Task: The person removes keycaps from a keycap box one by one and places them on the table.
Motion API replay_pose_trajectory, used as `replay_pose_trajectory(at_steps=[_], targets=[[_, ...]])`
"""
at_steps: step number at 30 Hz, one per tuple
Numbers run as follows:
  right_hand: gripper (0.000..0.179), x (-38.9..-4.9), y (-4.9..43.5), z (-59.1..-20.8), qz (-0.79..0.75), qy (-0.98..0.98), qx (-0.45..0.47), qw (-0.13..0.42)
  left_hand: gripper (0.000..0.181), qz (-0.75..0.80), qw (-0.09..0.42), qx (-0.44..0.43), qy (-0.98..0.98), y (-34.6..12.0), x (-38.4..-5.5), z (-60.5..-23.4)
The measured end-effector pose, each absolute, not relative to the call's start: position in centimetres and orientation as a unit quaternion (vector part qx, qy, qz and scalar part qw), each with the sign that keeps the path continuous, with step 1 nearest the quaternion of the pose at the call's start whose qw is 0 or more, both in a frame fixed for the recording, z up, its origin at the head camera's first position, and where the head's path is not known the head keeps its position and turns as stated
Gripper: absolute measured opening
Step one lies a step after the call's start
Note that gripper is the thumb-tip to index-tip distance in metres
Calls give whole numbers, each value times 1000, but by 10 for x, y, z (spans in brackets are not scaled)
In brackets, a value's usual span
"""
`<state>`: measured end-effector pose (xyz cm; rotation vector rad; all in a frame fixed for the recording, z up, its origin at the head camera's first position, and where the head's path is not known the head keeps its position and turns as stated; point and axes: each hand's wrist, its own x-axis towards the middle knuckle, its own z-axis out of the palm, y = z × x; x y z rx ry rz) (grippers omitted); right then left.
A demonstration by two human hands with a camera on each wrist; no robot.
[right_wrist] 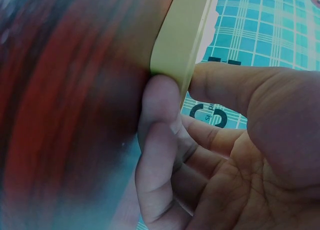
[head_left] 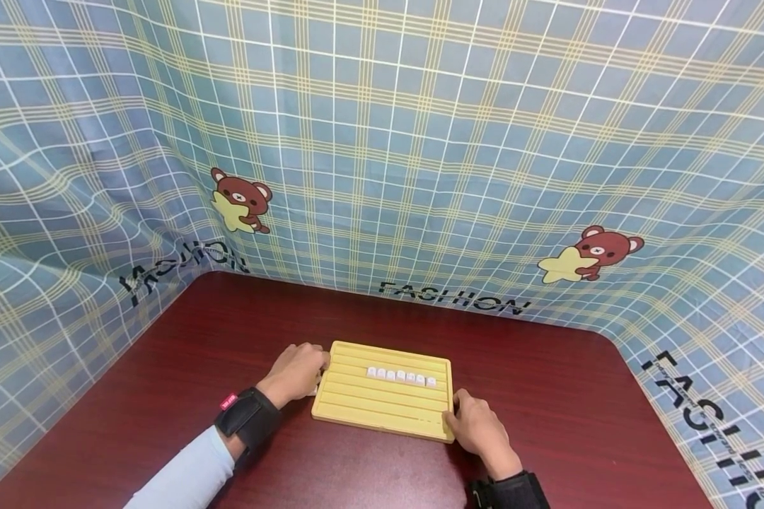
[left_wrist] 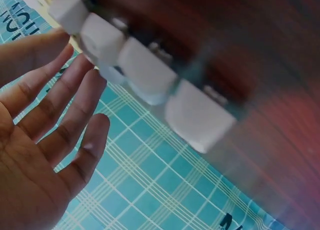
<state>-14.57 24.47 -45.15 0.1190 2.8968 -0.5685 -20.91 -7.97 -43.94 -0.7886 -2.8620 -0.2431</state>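
A yellow grooved tray [head_left: 382, 403] lies on the dark red table. Several small white keycap-like blocks [head_left: 400, 375] with marked tops sit in a row in one groove. At the tray's left edge is my left hand [head_left: 297, 371]; in the left wrist view its fingers [left_wrist: 65, 125] are loosely extended, tips near the tray edge. More white blocks [left_wrist: 145, 69] line up beside that hand, blurred, mostly hidden by it in the head view. My right hand [head_left: 480, 428] grips the tray's near right corner, thumb on top and fingers curled against the underside.
The dark red table [head_left: 229, 325] extends around the tray. A blue checked cloth [head_left: 382, 141] with bear prints hangs behind the table and along both sides. Black wrist straps [head_left: 251, 418] are worn on both arms.
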Motion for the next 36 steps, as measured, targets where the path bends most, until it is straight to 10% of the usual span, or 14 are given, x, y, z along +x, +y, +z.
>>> replay_pose_trajectory(at_steps=[36], targets=[[23, -145, 243, -450, -195, 976, 44, 90, 11, -82, 119, -337, -930, -1, -219, -437]])
